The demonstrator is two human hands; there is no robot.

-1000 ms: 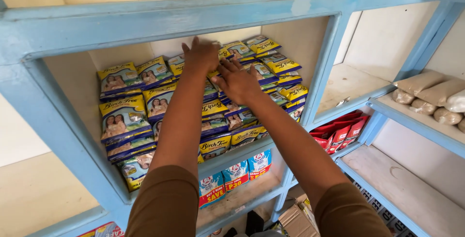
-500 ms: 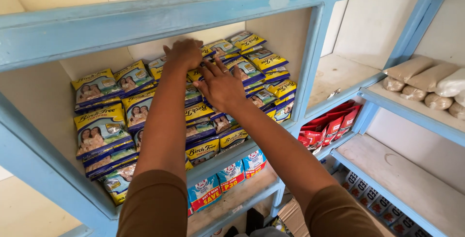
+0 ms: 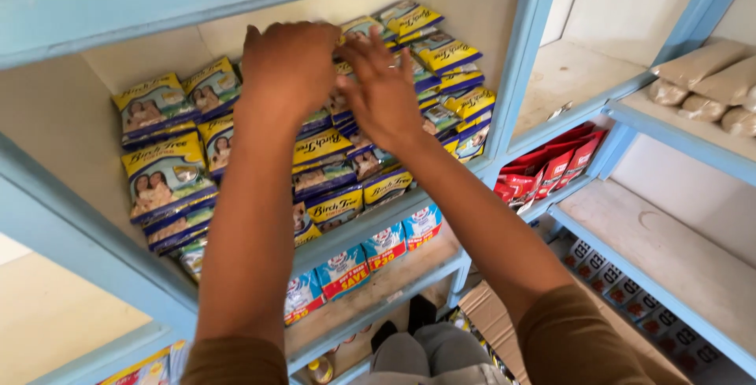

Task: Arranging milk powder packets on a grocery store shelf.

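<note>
Up in the blue shelf (image 3: 520,78) compartment, both hands were pressed in among the stacked yellow-and-blue sachet packs (image 3: 331,157), which filled the bay from about nine o'clock to three o'clock and leaned back against its pale rear wall. The left hand (image 3: 290,66) sat at roughly twelve o'clock in the bay, back of the hand toward the camera, its fingers curled down over the top edge of the packs in the middle rows; whether they pinched one pack or merely rested on several could not be told, since the knuckles hid the tips. The right hand (image 3: 383,94) lay just beside it, toward one o'clock, touching or nearly touching the left, with its fingers (image 3: 370,50) spread narrow and pointed up toward eleven o'clock, laid flat against the pack faces rather than closed round anything.

The packs directly under the hands ran with their long edges roughly from ten to four o'clock, tilted with the slant of the rows. Of the two, the left hand was the one seated on the central stack; the right reached it from the side. Below, blue-and-white pouches (image 3: 370,255) stood on the lower shelf, and red packets (image 3: 551,168) sat in the next bay at four o'clock.
</note>
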